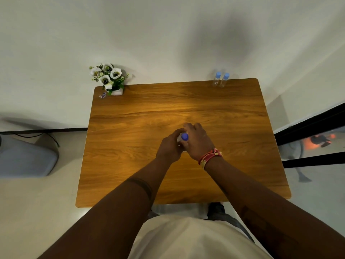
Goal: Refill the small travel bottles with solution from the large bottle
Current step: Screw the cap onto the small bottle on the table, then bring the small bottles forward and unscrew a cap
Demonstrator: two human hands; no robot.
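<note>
A large bottle with a blue cap (184, 136) stands upright at the middle of the wooden table (130, 146). My left hand (170, 146) wraps its white body from the left. My right hand (197, 141), with a red thread band at the wrist, closes on it from the right, fingers beside the cap. Most of the bottle is hidden by both hands. Two small clear travel bottles with light blue caps (221, 79) stand side by side at the far right corner, away from my hands.
A white pot of artificial flowers (110, 77) stands at the far left corner, with a small wrapper (102, 95) beside it. The table's far edge meets a white wall. A grey chair (28, 156) is left of the table, a glass partition on the right.
</note>
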